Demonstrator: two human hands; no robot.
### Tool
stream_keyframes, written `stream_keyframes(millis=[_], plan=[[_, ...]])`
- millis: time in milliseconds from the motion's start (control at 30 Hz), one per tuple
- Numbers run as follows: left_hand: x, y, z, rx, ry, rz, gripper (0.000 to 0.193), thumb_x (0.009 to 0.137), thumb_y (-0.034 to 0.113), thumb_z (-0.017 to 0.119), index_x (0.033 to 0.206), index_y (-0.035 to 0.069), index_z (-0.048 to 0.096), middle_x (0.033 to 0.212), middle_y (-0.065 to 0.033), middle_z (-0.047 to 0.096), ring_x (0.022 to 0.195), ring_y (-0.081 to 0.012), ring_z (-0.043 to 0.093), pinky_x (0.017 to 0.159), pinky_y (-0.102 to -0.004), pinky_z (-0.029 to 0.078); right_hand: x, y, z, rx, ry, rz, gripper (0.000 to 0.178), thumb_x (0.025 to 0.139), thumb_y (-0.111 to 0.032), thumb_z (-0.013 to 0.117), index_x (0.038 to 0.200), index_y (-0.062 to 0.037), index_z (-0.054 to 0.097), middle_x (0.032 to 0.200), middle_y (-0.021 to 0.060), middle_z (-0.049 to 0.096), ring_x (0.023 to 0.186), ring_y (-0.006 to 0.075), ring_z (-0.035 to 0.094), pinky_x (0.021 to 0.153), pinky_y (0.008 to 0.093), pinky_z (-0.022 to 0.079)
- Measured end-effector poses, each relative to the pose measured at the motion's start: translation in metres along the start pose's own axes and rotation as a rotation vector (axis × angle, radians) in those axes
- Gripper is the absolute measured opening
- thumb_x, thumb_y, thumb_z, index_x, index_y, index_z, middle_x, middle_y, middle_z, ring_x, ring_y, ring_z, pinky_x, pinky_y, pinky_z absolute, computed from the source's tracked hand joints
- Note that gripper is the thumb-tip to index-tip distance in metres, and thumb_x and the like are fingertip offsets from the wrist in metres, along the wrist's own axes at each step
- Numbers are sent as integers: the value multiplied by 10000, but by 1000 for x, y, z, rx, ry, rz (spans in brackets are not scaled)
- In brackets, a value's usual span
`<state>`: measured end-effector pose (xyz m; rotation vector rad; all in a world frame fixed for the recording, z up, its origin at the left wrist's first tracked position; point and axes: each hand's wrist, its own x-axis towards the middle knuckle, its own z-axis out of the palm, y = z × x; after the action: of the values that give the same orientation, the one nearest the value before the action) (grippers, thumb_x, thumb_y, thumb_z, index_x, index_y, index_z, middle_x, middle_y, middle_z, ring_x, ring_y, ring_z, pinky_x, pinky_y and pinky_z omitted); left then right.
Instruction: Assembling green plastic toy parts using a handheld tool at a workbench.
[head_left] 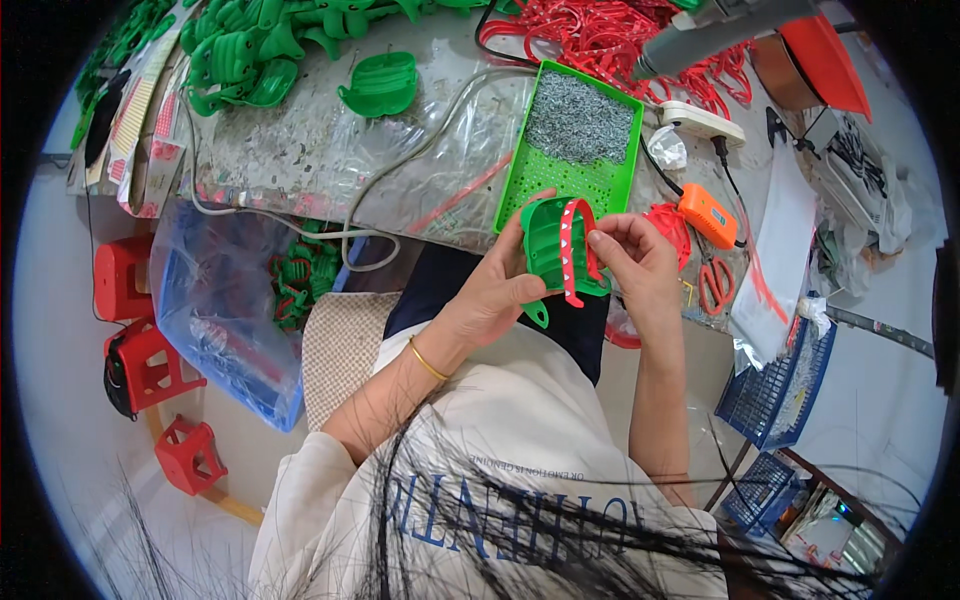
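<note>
My left hand [482, 298] is closed around a hollow green plastic shell [543, 240], thumb on its near side, held above my lap at the table's front edge. A curved red strip with white triangles like teeth [567, 250] runs along the shell's right part. My right hand [645, 268] pinches at the red piece on the shell's right side; its fingertips partly hide the contact. Just beyond the hands lies a bright green tray [508, 205] with many small grey metal pieces at its far end.
More green shells [380, 84] lie at the back left, and a heap of red strips [600, 40] at the back. Orange scissors [716, 286], a white power strip [703, 122] and an orange device [707, 215] are at right. A plastic-lined blue crate [225, 330] holds green-red pieces at left.
</note>
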<state>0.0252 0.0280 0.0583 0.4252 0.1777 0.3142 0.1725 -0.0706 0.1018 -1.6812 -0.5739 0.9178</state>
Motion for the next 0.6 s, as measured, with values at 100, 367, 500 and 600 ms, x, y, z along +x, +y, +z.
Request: stream_keyframes(millis=[100,367,500,600], plan=[[3,-2,-4,58,3,14,1006,683,198,811,1460,175,173,1366,-38,384,1216,-177,434,949,-338,444,-1,3,4,-39,58,-18,111,866,-55,619,955,4,589,832,3,603,715,45,546,649,186,447],[-1,-3,1,100,65,19,926,707,115,776,1443,171,216,1327,-33,408,1160,-145,448,838,-272,477,-3,9,10,-131,109,-42,107,868,-59,622,951,-1,589,814,-8,600,699,33,540,627,172,440],[-2,-2,2,129,88,28,902,714,101,767,1435,169,229,1318,-36,410,1143,-141,451,841,-271,471,-4,11,11,-140,112,-33,108,868,-62,623,951,-1,590,818,-6,602,701,35,541,627,172,440],[-3,-2,4,128,95,15,888,719,93,760,1432,163,235,1312,-35,412,1146,-138,443,870,-266,447,-4,15,11,-159,123,-39,108,869,-63,622,952,-1,589,818,-2,602,706,39,545,631,176,446]])
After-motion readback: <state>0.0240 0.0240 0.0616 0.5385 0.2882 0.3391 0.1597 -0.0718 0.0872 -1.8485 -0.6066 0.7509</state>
